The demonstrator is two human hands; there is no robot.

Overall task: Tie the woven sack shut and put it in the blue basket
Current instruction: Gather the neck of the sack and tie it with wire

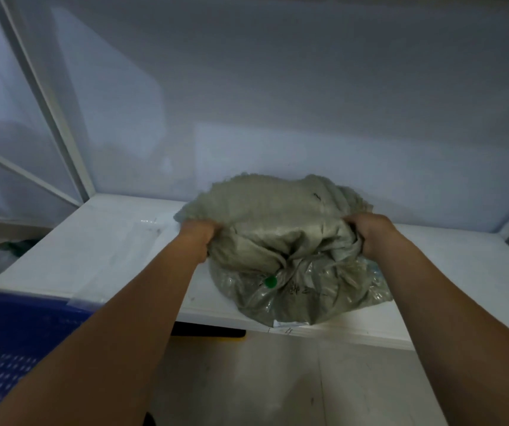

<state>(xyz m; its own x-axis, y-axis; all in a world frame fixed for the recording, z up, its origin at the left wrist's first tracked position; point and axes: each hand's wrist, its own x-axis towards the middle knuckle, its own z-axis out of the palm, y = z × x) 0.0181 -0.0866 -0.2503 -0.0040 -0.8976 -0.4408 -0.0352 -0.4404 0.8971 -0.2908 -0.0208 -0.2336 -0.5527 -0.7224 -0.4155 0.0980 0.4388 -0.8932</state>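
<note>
Head view: the sack [280, 241] lies at the table's [99, 241] front edge, mouth gathered but not knotted. The left hand [199, 233] and right hand [367, 230] each have fingers clenched on bunched cloth. The tying is underway; next, cross the two bunches and knot them. The basket [10, 339] waits at the front left corner

The sack [280, 241] sits on the tabletop [99, 256], near the wall behind it. The basket [16, 333] is down at the left, before the tabletop
</note>
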